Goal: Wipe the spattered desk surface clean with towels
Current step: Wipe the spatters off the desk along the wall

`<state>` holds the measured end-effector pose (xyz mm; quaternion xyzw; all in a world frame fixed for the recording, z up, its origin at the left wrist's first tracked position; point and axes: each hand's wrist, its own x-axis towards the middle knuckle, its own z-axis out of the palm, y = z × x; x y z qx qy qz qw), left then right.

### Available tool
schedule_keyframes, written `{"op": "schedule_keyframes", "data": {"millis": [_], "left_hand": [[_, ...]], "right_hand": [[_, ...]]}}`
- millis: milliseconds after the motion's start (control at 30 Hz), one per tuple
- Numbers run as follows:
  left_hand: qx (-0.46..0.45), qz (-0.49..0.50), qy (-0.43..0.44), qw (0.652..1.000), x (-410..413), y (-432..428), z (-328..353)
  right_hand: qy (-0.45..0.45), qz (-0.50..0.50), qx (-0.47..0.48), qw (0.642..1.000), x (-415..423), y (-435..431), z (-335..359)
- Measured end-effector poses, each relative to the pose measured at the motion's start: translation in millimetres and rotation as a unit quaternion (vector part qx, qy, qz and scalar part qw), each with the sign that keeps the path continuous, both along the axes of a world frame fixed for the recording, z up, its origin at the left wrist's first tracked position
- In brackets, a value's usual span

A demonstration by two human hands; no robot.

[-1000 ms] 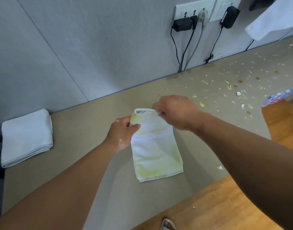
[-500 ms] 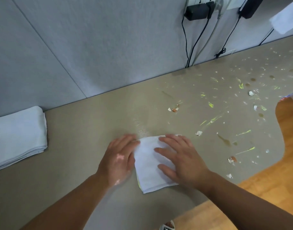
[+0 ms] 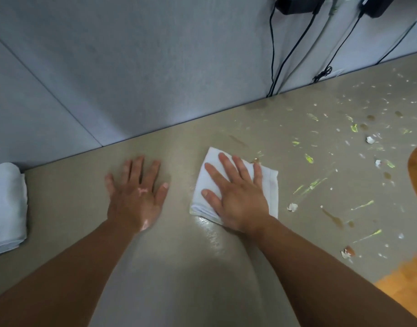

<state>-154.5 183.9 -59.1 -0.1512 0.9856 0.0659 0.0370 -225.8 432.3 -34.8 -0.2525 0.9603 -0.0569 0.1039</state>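
Pressing a folded towel [image 3: 270, 187] flat on the table [image 3: 179, 267] with straight, spread fingers, the right hand [image 3: 235, 197] is seemingly beginning a wiping pass while the left hand [image 3: 136, 194] is resting flat and empty nearby, and the next stroke is probably needing steady pressure rightward into the spatters [image 3: 309, 159].

The right hand [image 3: 238, 197] covers most of the folded towel [image 3: 271, 185]; the spare towel [image 3: 6, 206] is cut off by the left edge; the black adapters [image 3: 297, 4] are cropped at the top. The left hand [image 3: 136, 197] is blurred; far spatter [image 3: 391, 86] on the surface [image 3: 179, 267] is too small to identify.
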Motion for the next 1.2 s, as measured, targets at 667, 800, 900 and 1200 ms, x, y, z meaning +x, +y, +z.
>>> {"op": "schedule_keyframes", "data": {"millis": [667, 800, 900, 1200], "left_hand": [[0.240, 0.089, 0.133, 0.957, 0.3, -11.4, 13.9], [0.108, 0.063, 0.095, 0.988, -15.6, -14.7, 10.0], [0.036, 0.039, 0.112, 0.992, -28.6, -19.4, 5.7], [-0.099, 0.068, 0.127, 0.985, -53.1, -0.9, -6.1]], "right_hand": [[-0.015, -0.059, 0.034, 0.998, 79.6, -70.6, 6.4], [-0.030, -0.036, 0.005, 0.999, 35.5, -81.9, 9.7], [-0.022, -0.033, 0.000, 0.999, -9.9, -92.2, 9.1], [-0.009, -0.045, -0.041, 0.998, -81.7, -101.3, -1.8]]}}
